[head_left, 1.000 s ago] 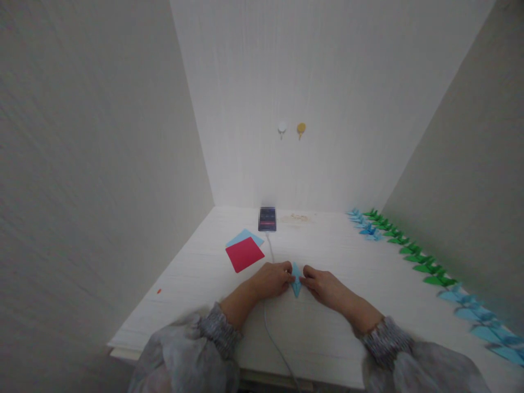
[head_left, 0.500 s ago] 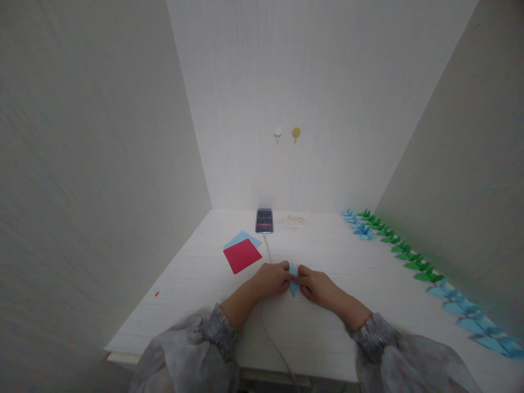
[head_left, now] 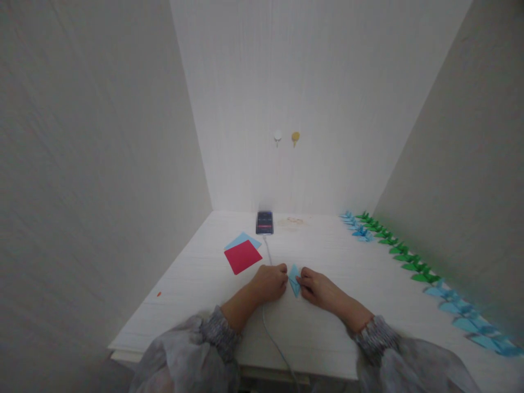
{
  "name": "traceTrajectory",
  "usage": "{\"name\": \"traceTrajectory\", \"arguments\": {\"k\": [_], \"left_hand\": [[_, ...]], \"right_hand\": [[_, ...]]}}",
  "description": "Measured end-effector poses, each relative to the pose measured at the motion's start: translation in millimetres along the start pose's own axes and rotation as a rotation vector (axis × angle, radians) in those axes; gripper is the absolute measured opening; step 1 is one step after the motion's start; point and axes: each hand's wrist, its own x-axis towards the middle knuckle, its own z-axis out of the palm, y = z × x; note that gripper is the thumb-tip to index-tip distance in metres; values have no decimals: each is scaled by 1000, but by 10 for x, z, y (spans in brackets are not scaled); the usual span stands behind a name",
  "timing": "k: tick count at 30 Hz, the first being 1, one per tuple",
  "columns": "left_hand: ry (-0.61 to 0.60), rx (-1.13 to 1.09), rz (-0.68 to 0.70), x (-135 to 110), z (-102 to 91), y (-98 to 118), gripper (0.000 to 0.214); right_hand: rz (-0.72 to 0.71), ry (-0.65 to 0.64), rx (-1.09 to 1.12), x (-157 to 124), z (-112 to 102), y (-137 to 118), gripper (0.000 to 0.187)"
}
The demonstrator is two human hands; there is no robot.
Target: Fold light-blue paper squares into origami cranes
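A small piece of light blue origami paper [head_left: 294, 283], folded into a narrow diamond, lies between my hands on the white table. The fingers of my right hand [head_left: 317, 285] pinch its right edge. My left hand [head_left: 269, 282] is closed just to the left of the paper, a small gap away; its fingertips are curled under and I cannot make out anything in them. A red paper square [head_left: 243, 257] and a light blue sheet [head_left: 242, 239] partly under it lie beyond my left hand.
A phone [head_left: 264, 222] stands against the back wall, its white cable [head_left: 272, 338] running toward me past my left wrist. Folded green cranes [head_left: 403, 251] and light blue cranes [head_left: 470, 319] line the right side. An orange scrap [head_left: 159, 294] lies at left.
My left hand has come off the folded blue paper and moved slightly left. More of the paper's face shows now, with my right hand still on its edge.
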Motion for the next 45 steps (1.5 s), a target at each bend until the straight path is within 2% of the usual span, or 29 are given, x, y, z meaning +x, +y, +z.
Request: {"name": "traceTrajectory", "arguments": {"k": [7, 11, 16, 20, 26, 32, 37, 39, 42, 45], "left_hand": [[47, -38, -27, 20, -46, 66, 25], [-17, 18, 33, 45, -48, 99, 23], [-30, 32, 3, 72, -16, 91, 26], [-19, 2, -10, 79, 22, 67, 27], [-36, -61, -55, 61, 32, 48, 26], [-34, -147, -63, 40, 39, 25, 25], [28, -344, -76, 58, 154, -63, 23], [113, -489, -129, 95, 235, -108, 22], [225, -801, -197, 180, 345, -151, 28], [260, -1133, -289, 260, 402, -158, 45]], "right_hand": [[-11, -3, 24, -1, -12, -17, 16], [7, 6, 10, -17, -25, -9, 16], [29, 24, 62, -61, -34, 48, 19], [7, 18, 72, -65, -26, 75, 17], [65, 25, 55, -43, 11, 82, 17], [102, 105, 168, -23, 20, 89, 19], [71, 89, 129, 86, 44, 50, 19], [58, 104, 129, 121, 55, 32, 22], [111, 200, 141, 165, 66, 6, 25], [178, 360, 175, 234, 70, -21, 22]]}}
